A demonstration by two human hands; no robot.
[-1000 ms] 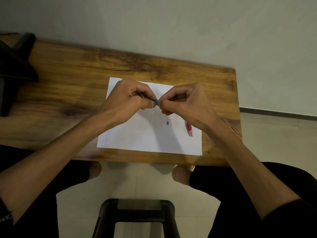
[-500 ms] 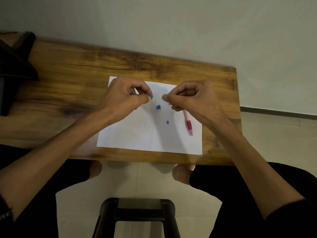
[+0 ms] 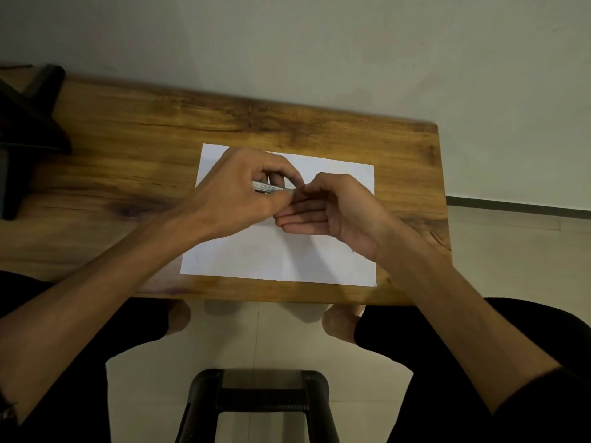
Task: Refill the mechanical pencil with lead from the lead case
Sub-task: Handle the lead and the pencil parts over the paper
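Note:
My left hand is closed around the lead case, a slim grey tube with a printed label that lies level and points right. My right hand is turned palm up just to the right of it, over the white paper. Its fingers stretch flat under the case's right end, and its thumb and forefinger curl close to the tip. No lead shows in the palm. My hands hide the pink mechanical pencil, the blue cap and the small dark piece.
The paper lies on a wooden table against a pale wall. A black object stands at the table's left end. A black stool is on the tiled floor between my knees.
My hands were apart, with the blue cap and the pink pencil in sight on the paper. They have come together, and my right hand has turned palm up and covers both.

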